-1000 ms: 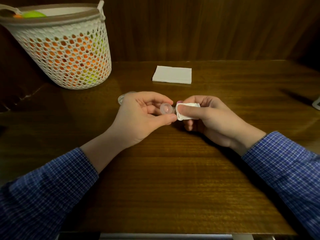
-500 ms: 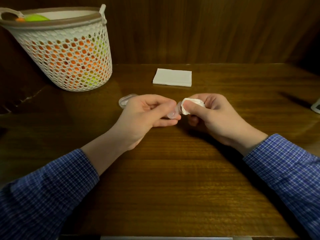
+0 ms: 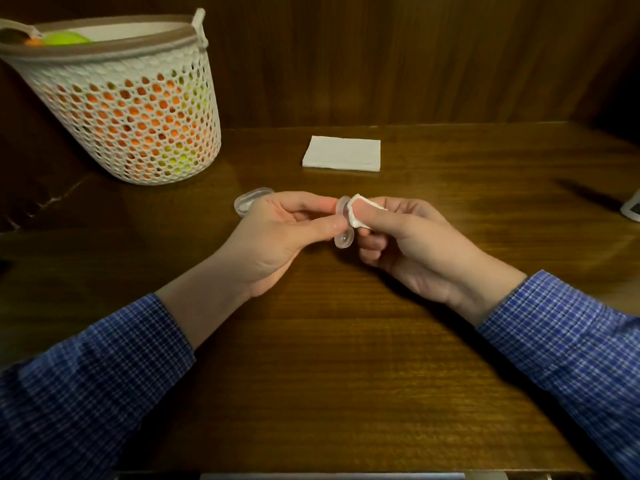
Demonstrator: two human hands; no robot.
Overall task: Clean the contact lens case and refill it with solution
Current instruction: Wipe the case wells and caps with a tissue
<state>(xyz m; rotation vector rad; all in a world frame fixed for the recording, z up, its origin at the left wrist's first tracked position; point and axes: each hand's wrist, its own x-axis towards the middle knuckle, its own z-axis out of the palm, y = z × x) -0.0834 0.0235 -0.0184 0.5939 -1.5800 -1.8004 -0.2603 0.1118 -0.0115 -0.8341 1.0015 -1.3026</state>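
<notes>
— Case (image 3: 343, 226) first: where is it?

— Between the two hands, above the table (image 3: 329, 341). The left hand (image 3: 277, 233) pinches the clear lens case between thumb and fingers, turned on edge, one round cup hanging below the thumb tip.

— And the right hand (image 3: 408, 237)?

— Just beside it, fingers curled round a small white tissue wad (image 3: 360, 213), which presses against the case's upper cup.

— Anything behind the left hand?

— A clear lid (image 3: 249, 200) lies on the table, partly hidden by the knuckles.

— Farther back?

— A folded white napkin (image 3: 341, 153) beyond both hands, and a white mesh basket (image 3: 138, 109) far off to the left.
</notes>
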